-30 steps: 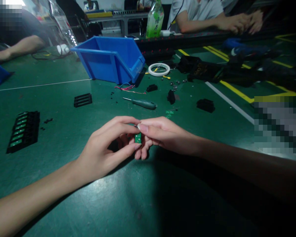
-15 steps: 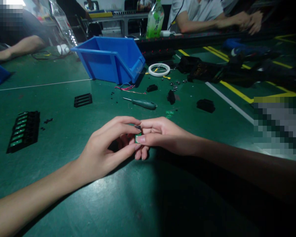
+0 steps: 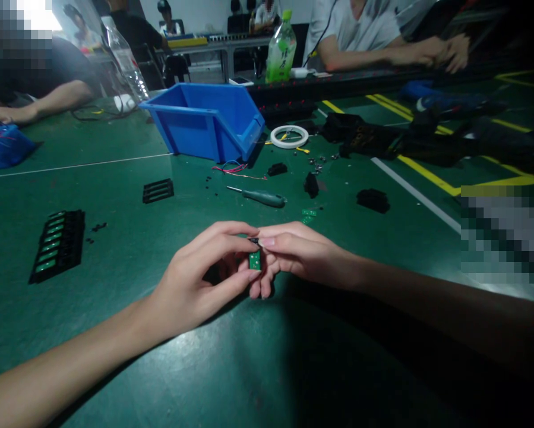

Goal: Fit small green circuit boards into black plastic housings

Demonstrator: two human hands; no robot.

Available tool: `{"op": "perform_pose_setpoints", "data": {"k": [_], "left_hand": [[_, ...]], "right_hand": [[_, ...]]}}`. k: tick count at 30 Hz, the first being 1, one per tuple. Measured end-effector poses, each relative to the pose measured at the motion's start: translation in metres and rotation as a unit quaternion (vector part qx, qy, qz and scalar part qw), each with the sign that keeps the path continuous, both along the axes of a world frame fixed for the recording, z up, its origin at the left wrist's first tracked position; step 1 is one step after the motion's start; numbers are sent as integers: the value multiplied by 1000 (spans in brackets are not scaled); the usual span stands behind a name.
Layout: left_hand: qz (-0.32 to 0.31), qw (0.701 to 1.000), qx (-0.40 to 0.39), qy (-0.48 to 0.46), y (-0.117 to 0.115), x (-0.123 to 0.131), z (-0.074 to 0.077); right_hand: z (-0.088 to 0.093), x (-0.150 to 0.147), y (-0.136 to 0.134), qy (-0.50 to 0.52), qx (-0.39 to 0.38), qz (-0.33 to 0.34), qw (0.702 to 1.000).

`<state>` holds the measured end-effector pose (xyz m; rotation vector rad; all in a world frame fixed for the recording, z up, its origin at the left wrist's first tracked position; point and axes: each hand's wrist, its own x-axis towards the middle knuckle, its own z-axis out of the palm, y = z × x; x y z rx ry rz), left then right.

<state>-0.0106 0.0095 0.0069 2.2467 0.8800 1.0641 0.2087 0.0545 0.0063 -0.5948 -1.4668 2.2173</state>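
Between my two hands is a small green circuit board with a dark part at its upper end. My left hand pinches it between thumb and fingers from the left. From the right, my right hand closes on the upper end, its thumb pressing near the dark part. Some of the board is hidden by fingers. Beyond the hands lie a green-handled screwdriver and a few small green boards. Off to the left rests a black holder with several green boards in its slots.
A blue bin stands farther back, beside a ring of white tape. Black plastic parts, a slotted black frame, wires and screws lie about. Bottles stand behind, and other people sit across the table.
My right thumb has shifted up the board, baring more of its green face. The whole scene sits slightly lower and farther right, as the head view has moved.
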Motion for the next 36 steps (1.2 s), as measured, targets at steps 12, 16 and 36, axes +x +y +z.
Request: {"op": "perform_pose_setpoints", "data": {"k": [12,16,36], "left_hand": [[4,1000,-4,-10,0,0,-2],[9,1000,-3,-8,0,0,-2],[23,1000,-4,6,0,1,-3]], "right_hand": [[-8,-4,3,4,1,-2,1000],[-8,-5,3,2,-3,-7,1000],[-8,-6,2,-4,-28,-10,1000]]}}
